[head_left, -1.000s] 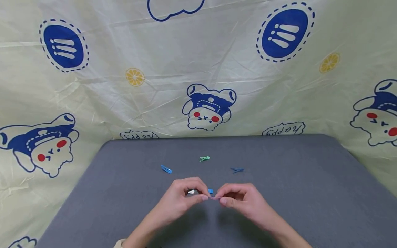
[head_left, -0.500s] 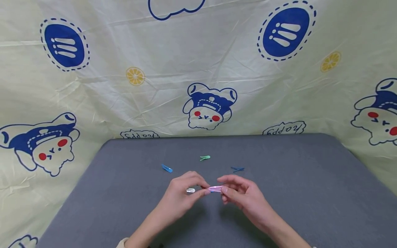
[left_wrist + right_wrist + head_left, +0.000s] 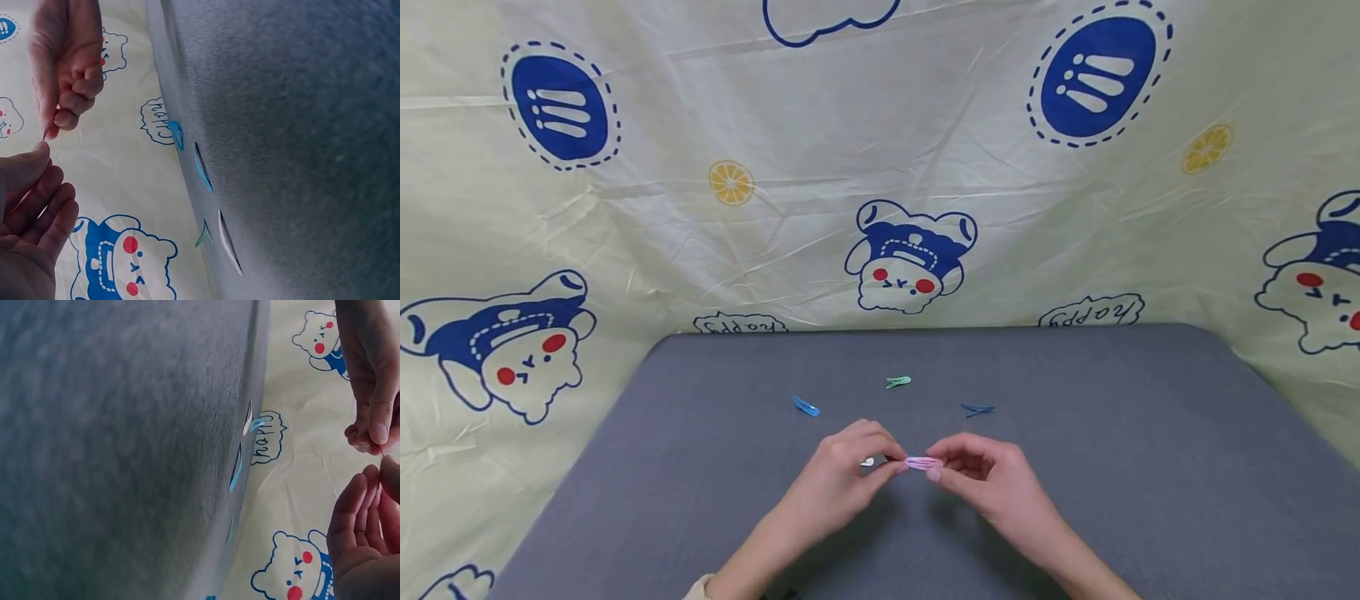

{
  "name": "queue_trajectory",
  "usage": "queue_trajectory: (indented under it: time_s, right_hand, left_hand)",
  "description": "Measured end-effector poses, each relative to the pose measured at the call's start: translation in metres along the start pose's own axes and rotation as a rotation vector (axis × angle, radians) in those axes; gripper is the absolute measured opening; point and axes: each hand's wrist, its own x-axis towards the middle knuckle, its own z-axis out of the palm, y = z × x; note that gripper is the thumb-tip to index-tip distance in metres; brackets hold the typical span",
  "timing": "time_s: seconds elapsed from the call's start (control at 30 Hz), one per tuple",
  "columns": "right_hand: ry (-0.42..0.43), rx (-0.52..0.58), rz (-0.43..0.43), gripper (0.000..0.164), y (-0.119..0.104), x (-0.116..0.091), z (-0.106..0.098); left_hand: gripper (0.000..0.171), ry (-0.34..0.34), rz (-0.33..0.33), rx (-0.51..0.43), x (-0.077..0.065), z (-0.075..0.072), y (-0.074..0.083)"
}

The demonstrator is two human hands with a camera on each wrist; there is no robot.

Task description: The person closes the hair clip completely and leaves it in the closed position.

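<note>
A pink snap hair clip (image 3: 923, 462) is held level above the grey table, between my two hands. My left hand (image 3: 841, 468) pinches its left end between thumb and forefinger. The right end is pinched by the thumb and fingers of my right hand (image 3: 992, 477). In the left wrist view the pink clip (image 3: 47, 128) appears edge-on as a thin line between the fingertips. Behind the left fingers a white hair clip (image 3: 868, 462) is partly hidden. A blue hair clip (image 3: 203, 169) on the table shows in the left wrist view, beside the white clip (image 3: 229, 242).
Farther back on the grey table (image 3: 700, 467) lie a blue clip (image 3: 806, 406), a green clip (image 3: 898, 382) and a dark blue clip (image 3: 977, 410). A cream cloth (image 3: 805, 250) printed with cartoon bears hangs behind the table's far edge.
The pink clip has turned from nearly edge-on to show its flat face. Half a second ago the right forefinger was lifted off; now it is back on the clip. The table clips have not moved.
</note>
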Motion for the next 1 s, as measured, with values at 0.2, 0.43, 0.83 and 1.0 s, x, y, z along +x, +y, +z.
queue_trajectory:
  time_s: [0.2,0.43,0.83,1.0]
  right_hand:
    - [0.045,-0.221,-0.085,0.019,-0.004,-0.002,0.002]
    - [0.017,-0.332,-0.144,0.018,-0.008,0.000,-0.001]
    - [-0.089,-0.446,-0.204,0.014,-0.003,0.009,-0.011]
    - [-0.114,-0.464,-0.184,0.013,0.002,0.014,-0.017]
  left_hand:
    - [0.013,-0.014,0.005,0.024,-0.001,0.002,-0.004]
    - [0.012,-0.019,0.013,0.034,-0.001,0.002,-0.006]
    - [0.008,-0.157,-0.045,0.001,0.005,0.002,-0.017]
    - [0.006,-0.234,-0.155,-0.062,0.011,0.004,-0.023]
